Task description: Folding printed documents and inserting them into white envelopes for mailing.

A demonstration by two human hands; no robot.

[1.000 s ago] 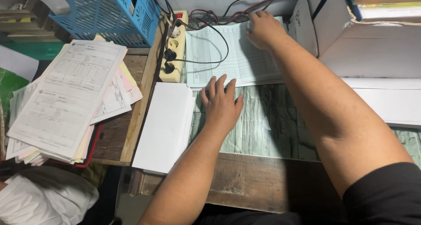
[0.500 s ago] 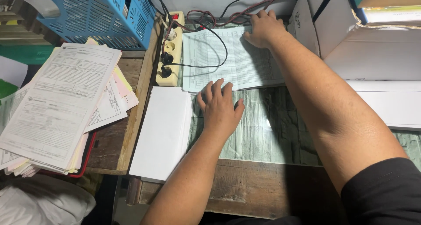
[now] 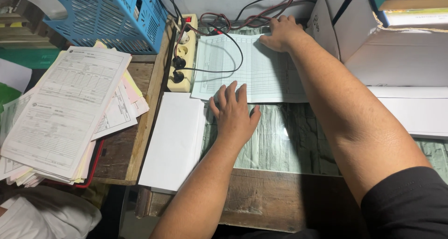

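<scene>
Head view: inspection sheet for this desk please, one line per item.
Surface: wooden desk with green patterned cover.
Job's things: ruled ledger sheet, flat; blank white sheet beside it.
Clutter: stack of printed forms, blue basket, white boxes.
Hands: left hand flat on ledger's near edge; right hand on its far edge.
Cables: power strip, black cord across ledger.
Surroundings: books top right.

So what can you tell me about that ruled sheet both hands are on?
The ruled sheet is pale paper printed with a fine grid of columns and rows, lying flat at the back of the desk beside the power strip. The right hand presses its far edge, the left hand rests on its near edge. A black cable loops across it.
</scene>
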